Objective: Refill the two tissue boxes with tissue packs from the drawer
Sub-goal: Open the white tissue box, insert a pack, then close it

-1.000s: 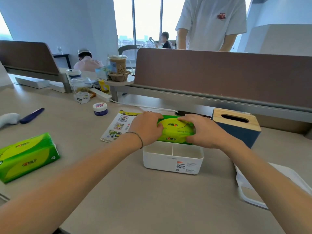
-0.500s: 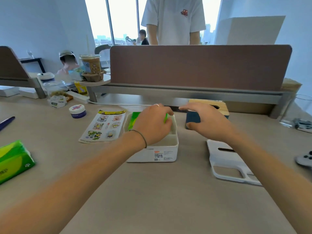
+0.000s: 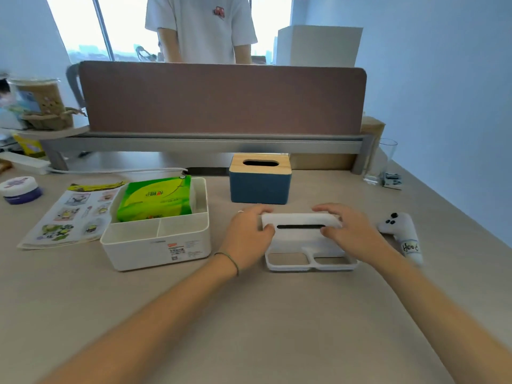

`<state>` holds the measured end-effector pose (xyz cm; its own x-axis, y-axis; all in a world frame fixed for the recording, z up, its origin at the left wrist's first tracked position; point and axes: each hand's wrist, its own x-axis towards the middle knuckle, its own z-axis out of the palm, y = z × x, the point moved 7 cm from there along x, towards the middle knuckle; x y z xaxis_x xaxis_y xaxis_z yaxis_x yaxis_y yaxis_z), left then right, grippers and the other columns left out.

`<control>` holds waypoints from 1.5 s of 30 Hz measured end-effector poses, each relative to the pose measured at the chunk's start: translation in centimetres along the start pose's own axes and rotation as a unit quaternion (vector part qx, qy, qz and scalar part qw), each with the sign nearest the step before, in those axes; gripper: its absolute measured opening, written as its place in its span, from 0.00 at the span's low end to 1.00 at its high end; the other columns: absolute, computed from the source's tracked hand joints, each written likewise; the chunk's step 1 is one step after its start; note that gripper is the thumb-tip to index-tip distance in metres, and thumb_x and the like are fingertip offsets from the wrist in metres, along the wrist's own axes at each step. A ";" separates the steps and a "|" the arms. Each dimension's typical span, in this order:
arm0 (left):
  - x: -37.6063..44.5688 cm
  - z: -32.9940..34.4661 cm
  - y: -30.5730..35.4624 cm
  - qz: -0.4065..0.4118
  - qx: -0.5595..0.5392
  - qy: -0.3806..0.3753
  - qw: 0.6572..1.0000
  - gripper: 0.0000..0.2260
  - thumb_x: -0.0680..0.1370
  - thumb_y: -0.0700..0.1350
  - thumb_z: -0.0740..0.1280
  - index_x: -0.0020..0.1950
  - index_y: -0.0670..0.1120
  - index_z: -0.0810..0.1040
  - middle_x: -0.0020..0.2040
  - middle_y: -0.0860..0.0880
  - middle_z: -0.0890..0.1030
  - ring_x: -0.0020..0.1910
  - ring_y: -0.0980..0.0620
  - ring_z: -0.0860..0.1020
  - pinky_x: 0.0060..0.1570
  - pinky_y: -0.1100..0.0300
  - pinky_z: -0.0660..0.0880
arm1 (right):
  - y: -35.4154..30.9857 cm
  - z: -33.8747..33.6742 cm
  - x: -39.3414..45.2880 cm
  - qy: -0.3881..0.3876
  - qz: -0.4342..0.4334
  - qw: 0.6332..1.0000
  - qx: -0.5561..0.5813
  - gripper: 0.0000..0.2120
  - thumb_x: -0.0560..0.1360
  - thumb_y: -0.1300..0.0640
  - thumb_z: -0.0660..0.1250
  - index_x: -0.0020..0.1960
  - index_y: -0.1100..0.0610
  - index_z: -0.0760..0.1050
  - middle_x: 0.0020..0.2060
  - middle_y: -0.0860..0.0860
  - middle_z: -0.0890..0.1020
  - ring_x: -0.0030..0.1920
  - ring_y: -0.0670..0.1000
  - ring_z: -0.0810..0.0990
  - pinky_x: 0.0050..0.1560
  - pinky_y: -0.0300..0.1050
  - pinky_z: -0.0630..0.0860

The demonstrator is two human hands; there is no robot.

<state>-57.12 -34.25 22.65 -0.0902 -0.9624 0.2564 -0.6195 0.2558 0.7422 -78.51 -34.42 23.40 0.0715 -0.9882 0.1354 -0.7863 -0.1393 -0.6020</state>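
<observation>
A white open tissue box (image 3: 155,245) stands on the desk left of centre, with a green tissue pack (image 3: 155,200) sitting tilted in its rear compartment. To its right lies the box's white lid (image 3: 304,245) with a slot. My left hand (image 3: 249,236) grips the lid's left end and my right hand (image 3: 346,231) grips its right end; its far edge is tipped up off the desk. Behind the lid stands a blue tissue box (image 3: 260,184) with a wooden slotted top, closed.
A sticker sheet (image 3: 69,214) and a small round tin (image 3: 19,188) lie at the left. A white plush toy (image 3: 401,234) lies right of the lid, a glass (image 3: 383,162) at the back right. A brown partition (image 3: 221,101) bounds the desk; a person stands behind it.
The pack went down into the white box and both hands left it. They moved right and took hold of the lid. The view has swung right; the second green pack is out of view.
</observation>
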 end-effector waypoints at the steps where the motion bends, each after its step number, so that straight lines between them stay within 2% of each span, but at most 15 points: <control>1: -0.1 0.7 -0.6 -0.023 -0.026 0.011 0.999 0.19 0.80 0.43 0.66 0.70 0.51 0.74 0.67 0.52 0.75 0.64 0.55 0.72 0.60 0.64 0.67 | 1.2 0.0 -0.3 0.013 0.020 0.999 0.023 0.22 0.74 0.64 0.70 0.66 0.49 0.76 0.65 0.45 0.76 0.66 0.48 0.72 0.66 0.41 0.62; 3: -0.2 2.0 -1.8 -0.070 -0.096 0.032 0.992 0.20 0.80 0.42 0.65 0.72 0.52 0.71 0.69 0.52 0.73 0.67 0.53 0.71 0.65 0.60 0.67 | 3.3 0.3 -0.6 0.026 0.055 0.995 0.078 0.24 0.73 0.61 0.69 0.67 0.45 0.75 0.67 0.44 0.76 0.68 0.48 0.71 0.71 0.46 0.64; 5: -0.1 3.2 -2.5 -0.108 -0.177 0.042 0.977 0.20 0.81 0.42 0.64 0.73 0.53 0.69 0.70 0.52 0.72 0.66 0.53 0.71 0.68 0.56 0.70 | 4.6 0.8 -0.8 0.026 0.082 0.988 0.128 0.27 0.72 0.58 0.68 0.70 0.43 0.72 0.68 0.44 0.75 0.68 0.48 0.72 0.69 0.48 0.67; 8: 0.0 4.3 -2.5 -0.125 -0.227 0.047 0.965 0.20 0.82 0.41 0.62 0.73 0.53 0.68 0.68 0.55 0.73 0.64 0.56 0.71 0.63 0.62 0.70 | 5.2 1.4 -1.1 0.044 0.101 0.979 0.173 0.30 0.73 0.60 0.68 0.74 0.48 0.68 0.68 0.46 0.75 0.66 0.47 0.72 0.63 0.42 0.66; 12: -0.6 5.2 -1.7 -0.105 -0.197 0.057 0.973 0.18 0.82 0.41 0.62 0.71 0.53 0.71 0.64 0.58 0.73 0.64 0.57 0.69 0.62 0.66 0.66 | 5.0 2.3 -1.4 0.059 0.110 0.975 0.182 0.33 0.74 0.60 0.67 0.77 0.47 0.63 0.73 0.46 0.69 0.73 0.48 0.66 0.69 0.42 0.61; 15: -1.0 5.5 -1.0 -0.088 -0.177 0.066 0.978 0.17 0.82 0.40 0.61 0.69 0.53 0.72 0.65 0.56 0.74 0.63 0.56 0.71 0.62 0.66 0.67 | 4.3 2.5 -1.4 0.070 0.098 0.979 0.167 0.33 0.75 0.61 0.66 0.77 0.48 0.63 0.74 0.46 0.68 0.74 0.49 0.64 0.66 0.38 0.57; 20: -0.6 4.5 -0.4 -0.063 -0.163 0.074 0.982 0.17 0.81 0.39 0.62 0.67 0.55 0.73 0.64 0.53 0.76 0.64 0.51 0.74 0.65 0.57 0.74 | 2.9 2.5 -1.5 0.078 0.075 0.979 0.173 0.31 0.73 0.64 0.67 0.75 0.49 0.67 0.70 0.46 0.73 0.69 0.49 0.70 0.63 0.35 0.62; 23: -0.3 2.8 0.3 -0.043 -0.141 0.083 0.986 0.17 0.80 0.39 0.62 0.66 0.54 0.74 0.63 0.53 0.76 0.62 0.52 0.74 0.60 0.61 0.77 | 1.2 2.3 -1.5 0.085 0.041 0.979 0.181 0.29 0.72 0.66 0.67 0.70 0.48 0.73 0.63 0.44 0.76 0.63 0.46 0.73 0.55 0.27 0.67; 26: 0.0 0.9 1.1 -0.026 -0.117 0.086 0.989 0.16 0.81 0.41 0.62 0.67 0.55 0.73 0.62 0.53 0.75 0.60 0.53 0.74 0.53 0.66 0.77 | -0.7 1.9 -1.2 0.092 0.017 0.978 0.185 0.26 0.72 0.65 0.67 0.66 0.46 0.75 0.62 0.43 0.74 0.61 0.46 0.72 0.56 0.33 0.68; 30: 0.2 -2.8 1.8 -0.003 -0.091 0.111 0.990 0.16 0.81 0.42 0.62 0.66 0.55 0.75 0.64 0.53 0.75 0.61 0.53 0.73 0.61 0.57 0.77 | -3.8 1.6 -0.5 0.097 -0.012 0.980 0.175 0.23 0.74 0.65 0.67 0.65 0.44 0.75 0.62 0.41 0.69 0.62 0.45 0.67 0.61 0.39 0.66; 33: 0.2 -5.9 2.1 0.008 -0.074 0.134 0.988 0.16 0.81 0.42 0.62 0.67 0.54 0.75 0.66 0.53 0.76 0.63 0.53 0.73 0.64 0.56 0.74 | -6.7 1.8 0.6 0.091 -0.038 0.978 0.184 0.23 0.75 0.66 0.67 0.64 0.44 0.75 0.60 0.41 0.69 0.60 0.46 0.68 0.61 0.40 0.70; 35: 0.2 -8.1 2.2 0.013 -0.066 0.157 0.985 0.16 0.81 0.41 0.62 0.67 0.53 0.75 0.66 0.52 0.76 0.60 0.53 0.74 0.60 0.61 0.76 | -8.7 2.1 1.4 0.090 -0.051 0.976 0.193 0.23 0.74 0.66 0.67 0.64 0.44 0.76 0.59 0.41 0.70 0.57 0.44 0.70 0.60 0.40 0.73; 38: 0.1 -11.4 1.7 0.019 -0.058 0.186 0.981 0.15 0.80 0.40 0.62 0.66 0.50 0.76 0.62 0.50 0.79 0.56 0.51 0.77 0.44 0.77 0.73 | -11.8 2.6 2.2 0.093 -0.083 0.974 0.187 0.25 0.73 0.66 0.68 0.64 0.45 0.75 0.58 0.41 0.73 0.54 0.42 0.73 0.58 0.38 0.72; 41: -0.2 -14.5 0.7 0.018 -0.056 0.205 0.977 0.15 0.79 0.39 0.62 0.64 0.51 0.77 0.60 0.51 0.80 0.50 0.54 0.77 0.45 0.73 0.73 | -15.0 3.5 2.9 0.082 -0.105 0.970 0.203 0.25 0.72 0.67 0.67 0.65 0.48 0.76 0.60 0.43 0.75 0.59 0.45 0.73 0.55 0.35 0.70; 45: -1.0 -17.8 -1.2 0.008 -0.036 0.223 0.974 0.15 0.80 0.39 0.62 0.65 0.50 0.76 0.60 0.52 0.78 0.51 0.57 0.75 0.41 0.81 0.69 | -18.8 5.3 3.3 0.070 -0.123 0.968 0.205 0.24 0.73 0.67 0.68 0.66 0.48 0.75 0.60 0.42 0.74 0.60 0.44 0.71 0.59 0.39 0.72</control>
<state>-42.39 -31.97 32.48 0.2582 -0.8267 0.5000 -0.5635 0.2915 0.7730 -60.27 -35.38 31.00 0.1182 -0.9079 0.4022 -0.4442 -0.4106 -0.7963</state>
